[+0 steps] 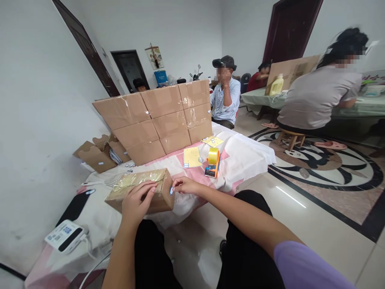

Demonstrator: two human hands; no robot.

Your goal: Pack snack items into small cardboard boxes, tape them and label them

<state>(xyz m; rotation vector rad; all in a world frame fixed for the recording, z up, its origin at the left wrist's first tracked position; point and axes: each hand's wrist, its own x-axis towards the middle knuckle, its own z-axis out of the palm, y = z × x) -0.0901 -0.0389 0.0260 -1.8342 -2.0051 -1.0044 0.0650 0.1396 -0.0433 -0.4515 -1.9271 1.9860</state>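
Presently, in the head view, a taped cardboard box [140,192] is seen lying at the near edge of the tabletop [240,160], which is covered by a white and pink cloth; the left hand [136,202] is laid flat over the box's near top edge, fingers spread and curled loosely upon it, steadying rather than gripping. The right hand [185,186] is held just beside the box's right end face; its fingers are pinched together on a small white-and-blue sticker [171,190], which is touching or all but touching that face. The step in hand is judged to be the labelling of the sealed box; for the next move, the sticker would need to be pressed flat and smoothed while the box is kept still. Behind, a wall of stacked sealed boxes [156,120] is noted; a yellow sticker sheet [191,157] and a tape dispenser [213,162] lie well apart from the hands; other persons are seated beyond.
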